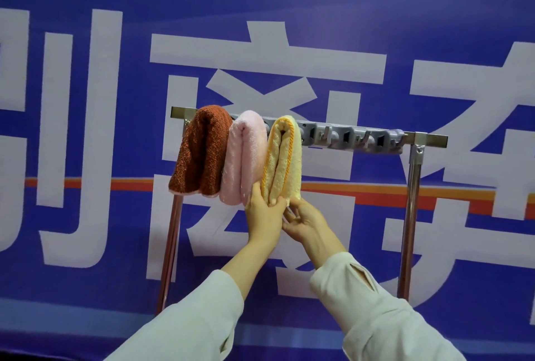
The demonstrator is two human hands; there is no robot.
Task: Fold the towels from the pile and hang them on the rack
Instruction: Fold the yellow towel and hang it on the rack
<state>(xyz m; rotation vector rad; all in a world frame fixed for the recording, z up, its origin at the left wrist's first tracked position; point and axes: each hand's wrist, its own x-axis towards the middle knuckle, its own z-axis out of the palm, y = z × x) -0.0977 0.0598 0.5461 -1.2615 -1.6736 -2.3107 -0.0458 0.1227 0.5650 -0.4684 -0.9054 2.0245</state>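
Observation:
Three folded towels hang side by side over the left part of the metal rack (428, 138): a rust-brown towel (201, 152), a pink towel (243, 158) and a yellow towel (282, 161) with an orange cord edge. My left hand (265, 213) holds the yellow towel's lower end, thumb curled over its front. My right hand (304, 223) is just below and to the right, fingers loosely spread, fingertips touching the towel's bottom corner. The pile is out of view.
A grey strip of hooks (353, 137) runs along the rack's top bar, bare on the right half. The rack stands on two upright legs (409, 216) in front of a blue banner (289, 27) with large white characters.

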